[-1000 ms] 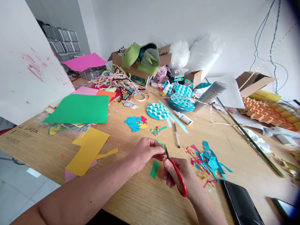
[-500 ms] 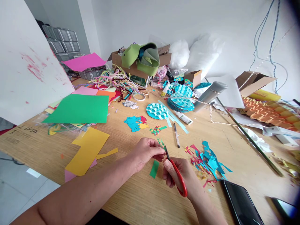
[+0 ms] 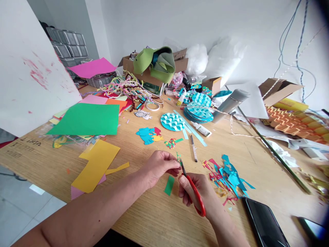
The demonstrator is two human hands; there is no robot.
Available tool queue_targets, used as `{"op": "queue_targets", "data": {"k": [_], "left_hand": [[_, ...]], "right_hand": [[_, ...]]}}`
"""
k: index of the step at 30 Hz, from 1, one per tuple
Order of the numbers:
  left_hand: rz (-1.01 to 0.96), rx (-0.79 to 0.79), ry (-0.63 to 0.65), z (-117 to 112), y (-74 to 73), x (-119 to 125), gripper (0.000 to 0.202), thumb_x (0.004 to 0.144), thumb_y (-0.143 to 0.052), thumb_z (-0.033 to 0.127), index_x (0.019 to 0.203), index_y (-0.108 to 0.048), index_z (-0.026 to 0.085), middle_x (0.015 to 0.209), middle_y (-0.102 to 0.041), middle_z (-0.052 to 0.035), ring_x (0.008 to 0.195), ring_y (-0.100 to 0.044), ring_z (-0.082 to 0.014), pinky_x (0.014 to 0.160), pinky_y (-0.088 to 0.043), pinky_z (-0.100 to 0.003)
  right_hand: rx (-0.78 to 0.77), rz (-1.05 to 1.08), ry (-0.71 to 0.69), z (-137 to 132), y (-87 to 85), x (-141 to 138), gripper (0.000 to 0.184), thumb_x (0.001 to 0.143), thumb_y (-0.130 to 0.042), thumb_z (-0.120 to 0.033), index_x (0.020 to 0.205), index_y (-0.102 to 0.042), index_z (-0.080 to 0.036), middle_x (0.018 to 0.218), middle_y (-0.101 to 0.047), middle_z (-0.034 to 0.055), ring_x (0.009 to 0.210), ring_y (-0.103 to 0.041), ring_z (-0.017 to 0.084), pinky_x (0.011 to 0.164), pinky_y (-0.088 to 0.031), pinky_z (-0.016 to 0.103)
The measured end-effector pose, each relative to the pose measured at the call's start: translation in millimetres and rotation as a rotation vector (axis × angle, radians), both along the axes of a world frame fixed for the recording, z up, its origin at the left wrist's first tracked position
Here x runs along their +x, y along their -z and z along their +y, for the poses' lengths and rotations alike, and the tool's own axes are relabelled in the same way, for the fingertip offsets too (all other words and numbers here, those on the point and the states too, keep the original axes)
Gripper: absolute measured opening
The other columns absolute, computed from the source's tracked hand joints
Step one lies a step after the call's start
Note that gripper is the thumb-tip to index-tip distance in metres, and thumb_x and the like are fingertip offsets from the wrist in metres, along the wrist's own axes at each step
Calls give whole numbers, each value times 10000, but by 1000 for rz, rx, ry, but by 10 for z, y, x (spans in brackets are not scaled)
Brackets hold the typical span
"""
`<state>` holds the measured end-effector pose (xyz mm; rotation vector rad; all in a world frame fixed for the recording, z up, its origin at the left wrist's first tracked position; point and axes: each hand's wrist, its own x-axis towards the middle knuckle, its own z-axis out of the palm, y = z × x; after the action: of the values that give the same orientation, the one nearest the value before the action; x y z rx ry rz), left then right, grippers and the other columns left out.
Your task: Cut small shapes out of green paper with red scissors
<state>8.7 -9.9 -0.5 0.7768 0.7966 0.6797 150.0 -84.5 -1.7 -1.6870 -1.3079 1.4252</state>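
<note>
Green paper, a small ragged-edged piece (image 3: pixel 178 157), is pinched between the thumb and forefinger of the left hand (image 3: pixel 161 168), its free end poking out past the fingertips. Just right of those fingers, the right hand (image 3: pixel 203 187) has its fingers wrapped around the red handle of a pair of scissors (image 3: pixel 196 190). The dark blades point away from the right fingers and come up beside the green piece; whether they touch it, I cannot tell.

Just below the left fingertips, a plain green rectangle (image 3: pixel 169 185) lies flat on the wooden table (image 3: pixel 138 223). Straight beyond the left fingers is a small heap of multicoloured paper bits (image 3: pixel 170 143), and past it, a little to the left, a blue fish-shaped cutout (image 3: pixel 146 136) with red and yellow shapes against its right side. A pen (image 3: pixel 193 148) lies beyond the right fingers. Farther off in that direction sits a round disc (image 3: pixel 172 122) with wavy pale-blue relief, next to narrow light-blue strips (image 3: pixel 192 128).

To the right of the right fingers, blue, red and yellow offcuts (image 3: pixel 232 175) lie tangled; nearer the body is a black phone (image 3: pixel 264 219). Well left of the left fingers rests a yellow sheet (image 3: pixel 97 168).
</note>
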Motion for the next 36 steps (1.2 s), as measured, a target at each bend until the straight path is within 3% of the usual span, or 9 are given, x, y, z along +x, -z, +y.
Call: {"op": "queue_targets", "data": {"k": [25, 36], "left_hand": [[29, -7, 58, 13, -16, -11, 183, 521, -715, 236, 607, -608, 116, 604, -646, -33, 541, -578, -111, 599, -467, -263], [5, 19, 16, 5, 15, -5, 188, 532, -714, 239, 630, -615, 112, 614, -646, -42, 552, -574, -115, 596, -472, -263]], "right_hand": [[13, 16, -15, 6, 7, 3, 529, 738, -609, -633, 566, -541, -137, 451, -538, -6, 360, -508, 82, 361, -382, 163], [8, 8, -12, 3, 27, 12, 518, 742, -610, -626, 559, -545, -145, 431, -531, -11, 361, -505, 87, 366, -372, 168]]}}
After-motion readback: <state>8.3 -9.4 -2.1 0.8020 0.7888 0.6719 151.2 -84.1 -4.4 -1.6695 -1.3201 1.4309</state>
